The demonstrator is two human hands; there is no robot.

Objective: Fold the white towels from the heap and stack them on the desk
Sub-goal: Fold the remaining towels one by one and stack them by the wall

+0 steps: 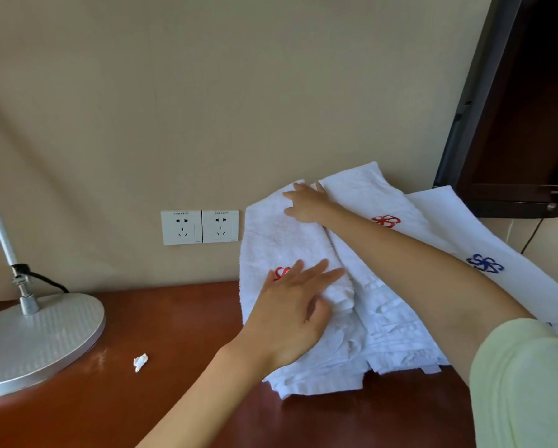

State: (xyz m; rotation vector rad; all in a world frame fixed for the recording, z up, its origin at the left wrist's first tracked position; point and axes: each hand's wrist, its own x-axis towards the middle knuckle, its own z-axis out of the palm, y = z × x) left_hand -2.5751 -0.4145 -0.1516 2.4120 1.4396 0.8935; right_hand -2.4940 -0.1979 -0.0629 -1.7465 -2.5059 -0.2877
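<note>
I see folded white towel [271, 240] on desk [141, 318], at 3 o'clock from lamp base [35, 341]. Long axis runs 6 to 12 o'clock, far end against wall [206, 124]. Left hand [290, 305] lies flat on near half, fingers straight and spread, touching red logo [281, 272]. Right hand [306, 203] lies flat on far end, fingers extended, gripping nothing. Second towel stack [384, 286] touches it at 3 o'clock.

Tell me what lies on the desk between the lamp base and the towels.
In the head view, one small crumpled white scrap lies there; the rest of that stretch of desk is bare.
</note>
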